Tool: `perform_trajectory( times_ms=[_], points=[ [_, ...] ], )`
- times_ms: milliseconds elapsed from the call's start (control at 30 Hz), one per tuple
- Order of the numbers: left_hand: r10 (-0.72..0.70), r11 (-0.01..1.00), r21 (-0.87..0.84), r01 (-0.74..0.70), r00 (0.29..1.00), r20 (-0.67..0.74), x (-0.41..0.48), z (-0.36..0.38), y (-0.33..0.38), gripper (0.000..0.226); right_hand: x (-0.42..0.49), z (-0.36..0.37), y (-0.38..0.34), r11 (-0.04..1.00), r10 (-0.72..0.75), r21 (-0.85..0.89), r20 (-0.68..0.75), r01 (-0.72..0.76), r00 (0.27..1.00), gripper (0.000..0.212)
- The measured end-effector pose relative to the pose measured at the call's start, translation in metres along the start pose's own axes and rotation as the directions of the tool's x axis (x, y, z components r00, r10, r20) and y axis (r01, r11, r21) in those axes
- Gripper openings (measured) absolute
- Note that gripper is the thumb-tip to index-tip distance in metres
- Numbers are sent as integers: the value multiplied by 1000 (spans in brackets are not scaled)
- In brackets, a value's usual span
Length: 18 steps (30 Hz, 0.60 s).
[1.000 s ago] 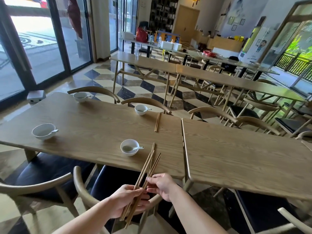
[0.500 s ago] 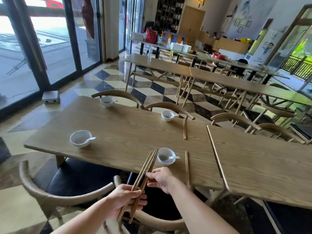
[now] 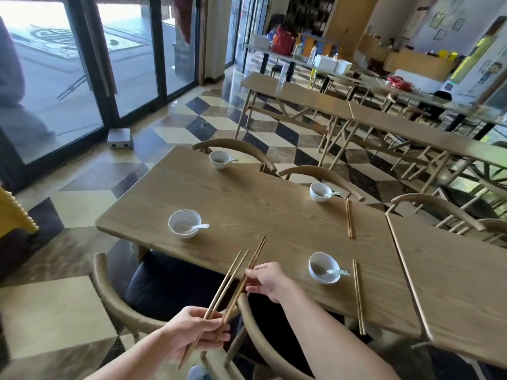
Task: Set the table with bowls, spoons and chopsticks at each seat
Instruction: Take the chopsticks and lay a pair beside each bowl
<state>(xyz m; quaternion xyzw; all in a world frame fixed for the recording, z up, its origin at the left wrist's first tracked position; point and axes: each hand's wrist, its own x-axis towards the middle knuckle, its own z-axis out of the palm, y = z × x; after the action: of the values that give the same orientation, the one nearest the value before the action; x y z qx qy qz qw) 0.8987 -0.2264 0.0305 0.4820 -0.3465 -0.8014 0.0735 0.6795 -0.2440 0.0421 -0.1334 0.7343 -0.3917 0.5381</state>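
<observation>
Centre frame, a bowl (image 3: 323,267) and laid chopsticks (image 3: 358,294) sit right of the hands; a chair (image 3: 251,322) curves beneath them. The left hand (image 3: 192,333) grips a bundle (image 3: 226,281) of chopsticks; the right hand (image 3: 270,281) pinches one pair.

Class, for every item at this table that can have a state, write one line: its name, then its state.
Left hand: grips held chopsticks.
Right hand: pinches the held chopsticks.
Near-left bowl: spoon inside, no chopsticks beside.
Far-left bowl: spoon inside, no chopsticks beside.
Near-right bowl: spoon inside, near pair laid beside.
Far-right bowl: spoon inside, far pair laid beside.
</observation>
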Motion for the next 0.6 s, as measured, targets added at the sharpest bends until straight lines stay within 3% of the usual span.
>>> perform_trajectory(
  times_ms=[200, 333, 600],
  points=[
    [-47, 998, 37, 47, 999, -3, 23, -28, 28, 21, 37, 22, -18, 998, 60, 17, 16, -60, 998, 27],
    [-121, 992, -29, 120, 992, -20, 48, -41, 48, 24, 69, 31, -28, 993, 112, 33, 32, -113, 993, 31],
    [-216, 976, -38, 213, 973, -81, 107, -51, 76, 19, 133, 38, -42, 965, 253, 49, 96, -259, 963, 11]
  ],
)
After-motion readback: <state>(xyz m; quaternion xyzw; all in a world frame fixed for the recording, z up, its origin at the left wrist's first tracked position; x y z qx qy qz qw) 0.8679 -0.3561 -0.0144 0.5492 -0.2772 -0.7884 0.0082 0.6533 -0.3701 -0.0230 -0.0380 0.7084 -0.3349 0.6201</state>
